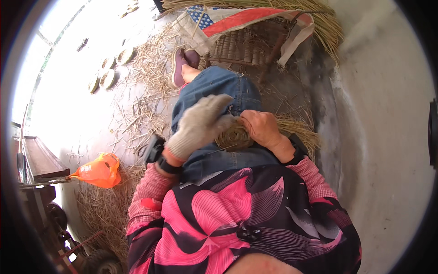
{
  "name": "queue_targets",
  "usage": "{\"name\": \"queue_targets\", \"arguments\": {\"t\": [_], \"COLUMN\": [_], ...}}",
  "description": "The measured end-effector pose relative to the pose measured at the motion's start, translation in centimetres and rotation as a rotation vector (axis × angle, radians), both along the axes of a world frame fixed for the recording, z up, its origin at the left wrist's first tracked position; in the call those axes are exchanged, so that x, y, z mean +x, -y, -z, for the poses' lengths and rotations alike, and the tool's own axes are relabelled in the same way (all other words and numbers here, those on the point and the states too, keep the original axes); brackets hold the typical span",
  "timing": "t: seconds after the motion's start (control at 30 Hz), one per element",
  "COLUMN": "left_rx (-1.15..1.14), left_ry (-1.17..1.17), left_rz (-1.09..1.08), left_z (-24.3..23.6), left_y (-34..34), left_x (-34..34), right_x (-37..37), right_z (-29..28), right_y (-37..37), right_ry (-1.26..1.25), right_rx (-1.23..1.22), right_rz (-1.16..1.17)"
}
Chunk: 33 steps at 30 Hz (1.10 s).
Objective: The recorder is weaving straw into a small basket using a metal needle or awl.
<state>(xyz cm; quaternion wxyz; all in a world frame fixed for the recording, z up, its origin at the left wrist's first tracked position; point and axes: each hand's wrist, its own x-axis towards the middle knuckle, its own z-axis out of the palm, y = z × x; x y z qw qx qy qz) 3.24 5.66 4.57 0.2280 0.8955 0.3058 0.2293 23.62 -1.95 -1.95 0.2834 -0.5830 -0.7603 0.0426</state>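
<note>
My left hand [202,124] wears a grey knitted glove and hovers over my lap with its fingers apart and raised; nothing sits in it. My bare right hand [261,128] is closed on a coiled bundle of straw [233,137] that rests on my blue-jeaned thigh. Loose ends of the straw bundle fan out to the right, beside my right wrist. A black band sits on each wrist. The gloved fingers almost touch the coil from the left.
Scattered straw [146,91] covers the ground to the left. An orange plastic bag [98,170] lies by a wooden bench [41,160]. A woven frame under a striped sack [246,23] stands ahead, with a straw heap behind. A pale wall [388,114] runs along the right.
</note>
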Motion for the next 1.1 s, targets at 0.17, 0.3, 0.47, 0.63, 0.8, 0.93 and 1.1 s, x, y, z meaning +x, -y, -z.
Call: {"name": "queue_targets", "arguments": {"t": [0.17,0.3,0.47,0.63,0.8,0.93,1.1], "left_rx": [0.236,0.299,-0.094,-0.064,-0.129,-0.361,0.000], "left_ry": [-0.183,-0.099,-0.144,0.038,0.418,0.855,0.884], "left_rz": [0.194,0.158,0.176,0.005,-0.608,-1.119,-1.582], "left_z": [5.8,9.2,7.6,6.0,6.7,12.0,12.4], "left_y": [0.7,-0.3,-1.0,-1.3,-4.5,-5.1,-2.0], "left_x": [0.1,1.8,3.6,1.4,-10.4,-26.3,-44.2], "right_x": [0.5,4.0,1.7,2.1,2.0,1.9,1.7], "right_z": [-1.0,-2.0,-2.9,0.7,0.6,0.9,0.6], "right_y": [-1.0,0.0,-0.7,-0.7,-0.9,-1.2,-1.7], "right_ry": [0.046,0.054,0.152,0.142,0.104,0.114,0.232], "right_rx": [0.035,-0.139,0.048,-0.064,-0.097,-0.054,-0.119], "right_rz": [-0.200,-0.067,-0.197,-0.103,-0.103,-0.080,-0.007]}}
